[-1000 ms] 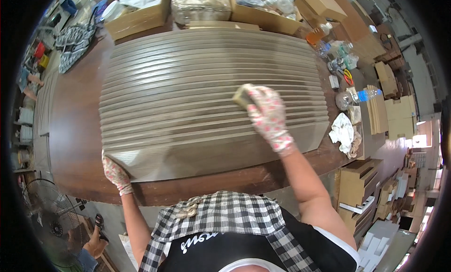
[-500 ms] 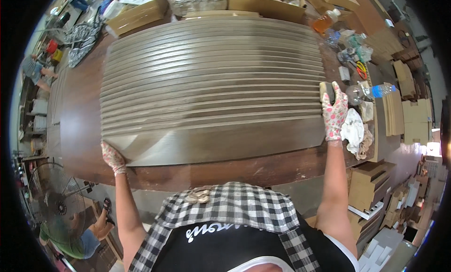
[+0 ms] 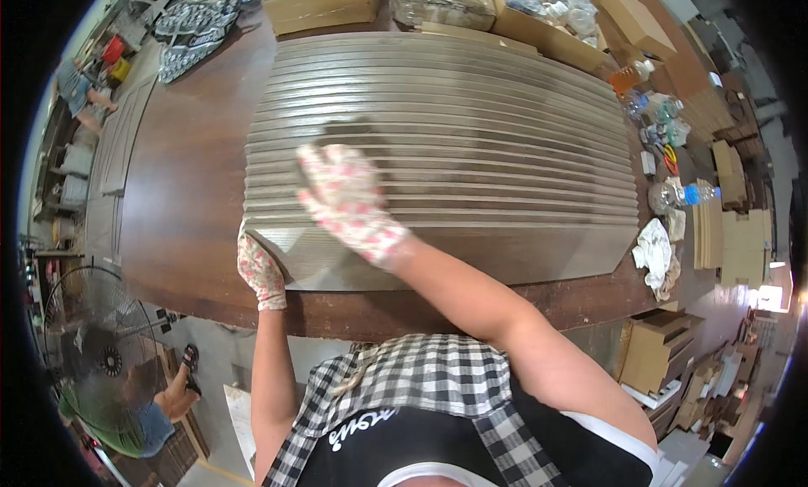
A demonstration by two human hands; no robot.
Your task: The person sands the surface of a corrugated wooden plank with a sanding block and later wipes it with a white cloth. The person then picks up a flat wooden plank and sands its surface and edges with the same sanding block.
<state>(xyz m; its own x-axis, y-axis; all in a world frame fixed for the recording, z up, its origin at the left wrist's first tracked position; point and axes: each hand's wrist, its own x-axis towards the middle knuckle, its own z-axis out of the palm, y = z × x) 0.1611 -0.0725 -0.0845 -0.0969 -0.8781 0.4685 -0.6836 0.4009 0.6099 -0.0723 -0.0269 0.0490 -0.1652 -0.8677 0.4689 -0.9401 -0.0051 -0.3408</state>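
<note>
Long grey-brown boards [image 3: 471,255] lie across the table, overlapping like shingles, with the nearest showing its full wide face. My left hand [image 3: 262,272], in a white glove with a pink floral print, is closed on the near left corner of the front board. Over the left part of the boards is my right hand [image 3: 349,201], gloved alike and slightly blurred, its palm down and fingers bent. The sanding block it gripped half a second ago is now hidden beneath the hand.
Brown table [image 3: 185,175] carries the boards. Cardboard boxes [image 3: 328,5] line its far side. At the right lie a white cloth [image 3: 653,253], a clear bottle with a blue label [image 3: 694,194] and orange-handled scissors [image 3: 670,159]. A fan [image 3: 108,361] and another person [image 3: 139,415] are at lower left.
My right hand has swept from the right ends of the boards to their left part. My left hand stays on the corner. The whole view has shifted, moving the boards rightward in the picture.
</note>
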